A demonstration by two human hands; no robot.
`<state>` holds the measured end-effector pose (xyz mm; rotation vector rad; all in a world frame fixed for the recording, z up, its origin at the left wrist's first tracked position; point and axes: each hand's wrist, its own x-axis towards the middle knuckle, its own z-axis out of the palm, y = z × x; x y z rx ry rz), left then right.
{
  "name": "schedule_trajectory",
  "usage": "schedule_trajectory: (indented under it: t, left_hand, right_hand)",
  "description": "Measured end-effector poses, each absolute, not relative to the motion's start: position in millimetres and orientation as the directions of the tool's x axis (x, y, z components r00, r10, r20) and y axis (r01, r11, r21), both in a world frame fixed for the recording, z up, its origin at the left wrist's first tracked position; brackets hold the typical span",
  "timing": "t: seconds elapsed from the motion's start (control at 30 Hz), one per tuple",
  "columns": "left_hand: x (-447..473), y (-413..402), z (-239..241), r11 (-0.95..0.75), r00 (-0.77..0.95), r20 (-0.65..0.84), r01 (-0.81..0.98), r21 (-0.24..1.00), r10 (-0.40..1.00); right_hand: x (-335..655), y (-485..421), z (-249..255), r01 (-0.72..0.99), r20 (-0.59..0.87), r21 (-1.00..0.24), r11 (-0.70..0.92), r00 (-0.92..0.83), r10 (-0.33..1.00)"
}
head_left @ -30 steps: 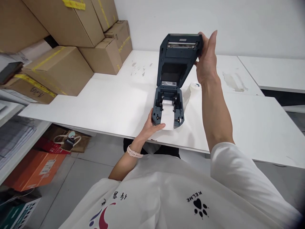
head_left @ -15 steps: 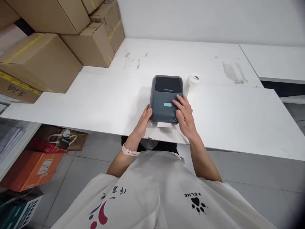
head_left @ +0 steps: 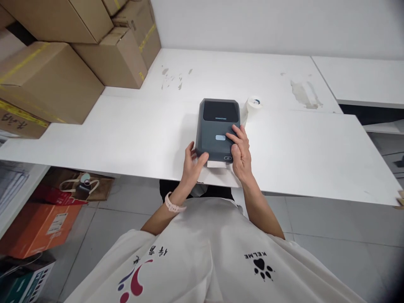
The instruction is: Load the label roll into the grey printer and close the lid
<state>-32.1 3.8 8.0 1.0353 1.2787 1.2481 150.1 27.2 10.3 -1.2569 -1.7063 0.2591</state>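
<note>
A dark grey label printer (head_left: 217, 122) sits shut near the front edge of the white table (head_left: 132, 134). A short strip of white label paper (head_left: 216, 164) sticks out of its front slot. My right hand (head_left: 239, 153) lies flat on the right side of the lid, fingers stretched, next to a small light button. My left hand (head_left: 192, 163) curls round the printer's front left corner, with the thumb beside the paper strip. A pale watch is on that wrist.
A white label roll (head_left: 253, 103) stands just behind the printer's right corner. Stacked cardboard boxes (head_left: 63, 71) fill the table's left and back left. A second white table (head_left: 360, 80) adjoins on the right. Bags and an orange box (head_left: 41, 227) lie on the floor at left.
The printer's lid, held up by my right hand, has come down and is shut. My right hand now rests on it. My left hand shifted from the side to the front left corner.
</note>
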Motion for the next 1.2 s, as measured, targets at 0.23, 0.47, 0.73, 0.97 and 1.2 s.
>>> schedule_trajectory:
  t: [0.23,0.47,0.73,0.97,1.2]
  left_hand:
    - [-22.1,-24.3,10.0,0.235,0.086,-0.228,-0.080,0.969,0.970]
    - [-15.6,-11.5,13.1,0.270,0.115,-0.255,-0.137,0.953,0.960]
    - [-18.1,-12.8,-0.2,0.185,0.112,-0.177,-0.062,0.981,0.978]
    - [-31.9,-15.9,7.0,0.076,0.007,-0.076,-0.087,0.993,0.997]
    - [-59.0,34.5,29.6,-0.134,-0.306,0.140,0.042,0.990,0.942]
  right_hand:
    - [148.1,27.5,9.2,0.560,0.585,-0.682,0.471,0.030,0.811]
    - [151.5,26.0,15.6,0.690,0.581,-0.575,0.439,-0.032,0.813]
    - [156.3,30.8,34.3,0.804,0.568,-0.404,0.436,-0.153,0.809]
    - [155.4,10.7,16.3,0.714,0.551,-0.539,0.448,-0.104,0.828]
    - [151.3,33.6,41.2,0.623,0.666,-0.588,0.516,0.011,0.746]
